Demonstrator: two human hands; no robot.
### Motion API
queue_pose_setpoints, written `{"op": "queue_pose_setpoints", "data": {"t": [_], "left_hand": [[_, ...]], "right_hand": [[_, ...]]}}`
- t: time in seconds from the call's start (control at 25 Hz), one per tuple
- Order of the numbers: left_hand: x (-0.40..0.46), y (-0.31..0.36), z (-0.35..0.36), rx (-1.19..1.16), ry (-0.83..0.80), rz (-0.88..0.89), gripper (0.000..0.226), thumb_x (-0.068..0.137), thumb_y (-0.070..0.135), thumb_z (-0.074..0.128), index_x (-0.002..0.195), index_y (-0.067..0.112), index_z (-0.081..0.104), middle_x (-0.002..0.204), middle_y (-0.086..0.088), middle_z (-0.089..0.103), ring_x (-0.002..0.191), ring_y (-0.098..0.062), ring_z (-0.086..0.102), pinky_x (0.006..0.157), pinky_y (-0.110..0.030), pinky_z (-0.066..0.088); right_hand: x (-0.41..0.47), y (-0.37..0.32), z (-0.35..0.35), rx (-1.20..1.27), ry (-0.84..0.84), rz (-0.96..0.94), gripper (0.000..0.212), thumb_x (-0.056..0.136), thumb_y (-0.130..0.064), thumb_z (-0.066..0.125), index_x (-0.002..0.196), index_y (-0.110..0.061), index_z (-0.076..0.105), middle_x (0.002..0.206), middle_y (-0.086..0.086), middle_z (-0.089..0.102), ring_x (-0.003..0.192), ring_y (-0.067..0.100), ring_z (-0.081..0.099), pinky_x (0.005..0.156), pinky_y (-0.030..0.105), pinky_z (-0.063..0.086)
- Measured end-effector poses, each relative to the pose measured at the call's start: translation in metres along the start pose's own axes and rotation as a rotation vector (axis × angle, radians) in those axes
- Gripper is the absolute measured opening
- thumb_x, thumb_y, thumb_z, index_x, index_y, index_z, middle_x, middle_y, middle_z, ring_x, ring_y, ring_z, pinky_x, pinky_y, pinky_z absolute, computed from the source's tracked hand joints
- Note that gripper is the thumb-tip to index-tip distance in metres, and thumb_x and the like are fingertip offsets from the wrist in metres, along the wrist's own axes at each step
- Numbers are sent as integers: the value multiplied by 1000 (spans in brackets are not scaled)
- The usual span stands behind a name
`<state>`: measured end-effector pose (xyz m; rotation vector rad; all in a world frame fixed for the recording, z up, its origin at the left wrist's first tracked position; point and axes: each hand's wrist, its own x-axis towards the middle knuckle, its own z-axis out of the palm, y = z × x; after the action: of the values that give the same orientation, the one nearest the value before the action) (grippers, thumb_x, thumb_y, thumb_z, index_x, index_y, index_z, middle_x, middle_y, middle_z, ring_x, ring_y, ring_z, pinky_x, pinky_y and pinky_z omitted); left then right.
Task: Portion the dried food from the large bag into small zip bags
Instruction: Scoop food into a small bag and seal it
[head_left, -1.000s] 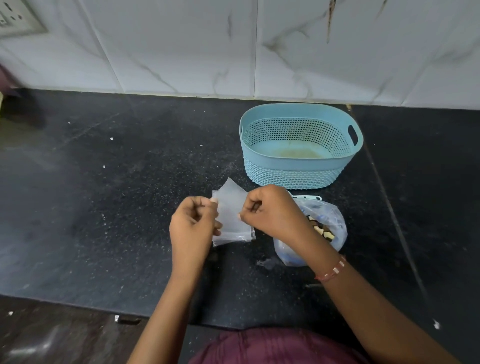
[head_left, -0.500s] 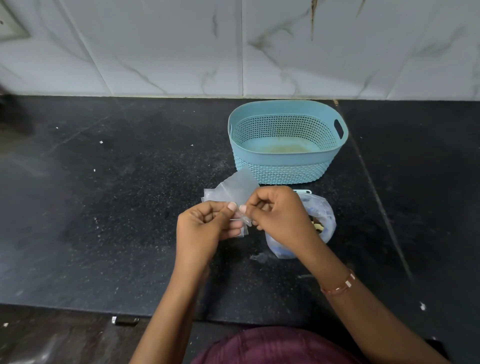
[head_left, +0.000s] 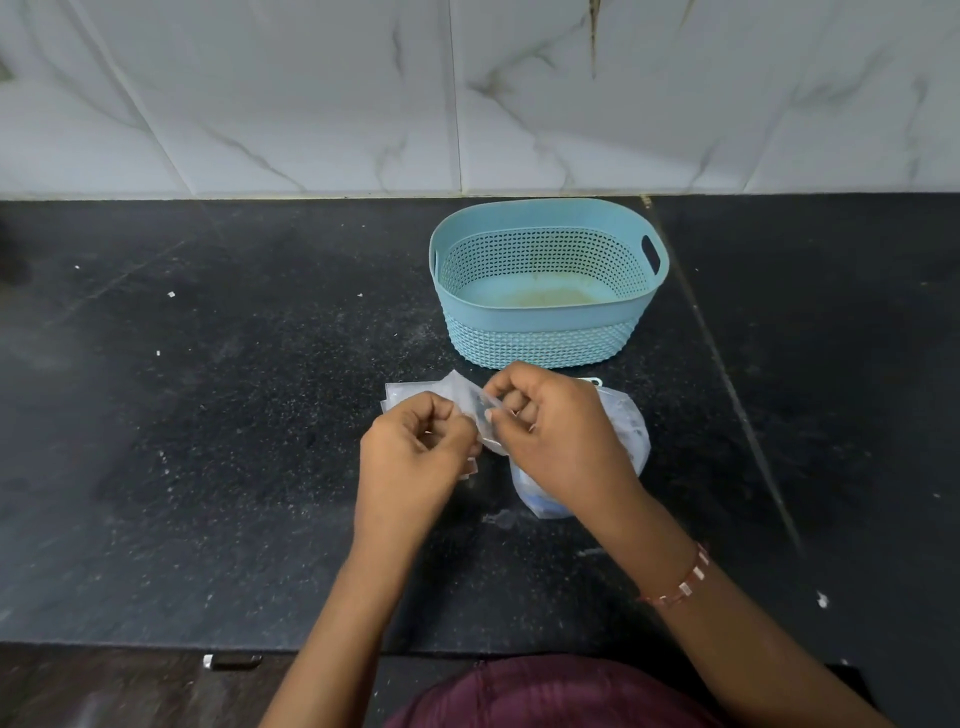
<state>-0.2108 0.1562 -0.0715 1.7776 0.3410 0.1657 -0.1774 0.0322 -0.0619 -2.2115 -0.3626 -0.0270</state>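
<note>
A black speckled counter (head_left: 208, 415) fills the middle band of the frame, with white marble-look wall tiles (head_left: 311, 93) across the top. In the centre right, a light blue perforated basket (head_left: 545, 332) stands on the counter near the wall; its floor shows a brownish stain. Just below it in the frame, the large bag (head_left: 631, 431), clear plastic, lies on the counter, mostly hidden behind the right hand (head_left: 556, 436). The left hand (head_left: 415, 452) sits beside it at frame centre. Both hands have curled fingers and pinch 1 small zip bag (head_left: 480, 410) between them, held just above the counter. More clear small bags (head_left: 410, 389) lie flat behind the left hand. A beaded bracelet (head_left: 680, 582) circles the right wrist at lower right. A maroon garment (head_left: 545, 696) shows at the bottom edge.
</note>
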Motion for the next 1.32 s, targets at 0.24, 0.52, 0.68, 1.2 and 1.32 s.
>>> {"op": "queue_pose_setpoints", "data": {"t": [0.24,0.52,0.68,1.2,1.32], "left_hand": [[8,11,10,46,13,-8,25,75,6,60,76,25,44,63,-16,63,63,-41,66,63,-55,55],[11,17,7,295,-14,184,21,72,6,57,79,25,51,81,3,55,64,-13,53,61,-20,42],[13,10,0,196,-197,268,34,70,27,52,100,44,55,109,20,56,106,5,53,89,-18,43],[18,-6,3,237,-199,475,40,78,31,69,106,46,46,101,34,58,99,19,51,81,1,35],[23,-12,-2,289,-198,390,47,70,45,73,110,40,49,105,30,54,100,23,48,82,4,32]], "right_hand": [[5,-1,-2,9,1,-9,10,84,-4,57,90,-10,64,64,2,61,59,18,61,62,37,55],[11,1,-19,-10,136,20,12,79,1,53,82,-10,57,47,-1,41,43,13,39,52,34,44],[13,-1,-24,144,71,104,16,81,0,55,78,-15,57,54,17,56,48,31,52,48,32,46],[15,9,-52,376,49,148,7,84,-20,63,81,-13,64,65,-1,65,43,-2,51,43,11,39],[33,55,-67,28,156,184,6,84,-15,63,84,-11,68,73,4,66,58,2,53,58,16,43]]}}
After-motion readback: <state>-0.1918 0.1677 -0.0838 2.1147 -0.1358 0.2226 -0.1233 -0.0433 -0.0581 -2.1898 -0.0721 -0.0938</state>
